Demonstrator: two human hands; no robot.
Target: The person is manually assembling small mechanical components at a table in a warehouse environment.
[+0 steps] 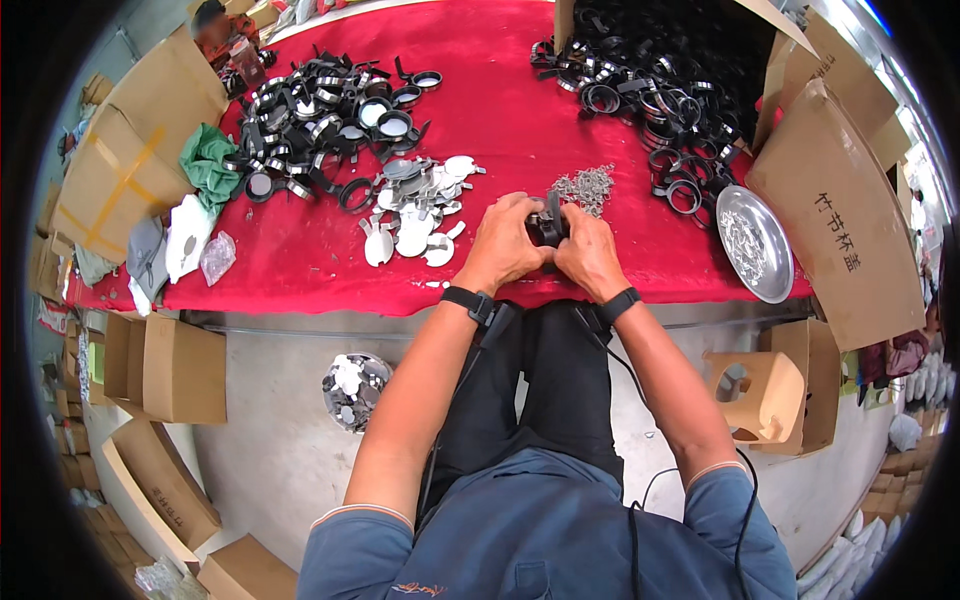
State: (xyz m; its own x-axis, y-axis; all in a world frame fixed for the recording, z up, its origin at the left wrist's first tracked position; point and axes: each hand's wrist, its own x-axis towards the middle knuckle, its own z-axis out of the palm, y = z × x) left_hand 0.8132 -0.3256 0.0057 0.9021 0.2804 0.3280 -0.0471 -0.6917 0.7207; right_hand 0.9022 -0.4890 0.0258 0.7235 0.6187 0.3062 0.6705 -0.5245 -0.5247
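Note:
Both of my hands meet at the near edge of the red-covered table, around a black ring-shaped lid part [545,228]. My left hand [503,240] grips it from the left, and my right hand [592,250] closes on its right side. A dark tab sticks up between the fingers; the rest of the part is mostly hidden. Just beyond my right hand lies a heap of small silvery metal pieces [585,188], too small to name. Left of my hands is a pile of flat white and grey discs with tabs [415,215].
Black rings with shiny bands [325,120] are heaped at the far left. More black rings [680,110] spill from an open carton at the far right. A round metal tray [765,265] of small pieces sits near a cardboard box [845,215]. A filled bucket [357,392] stands on the floor.

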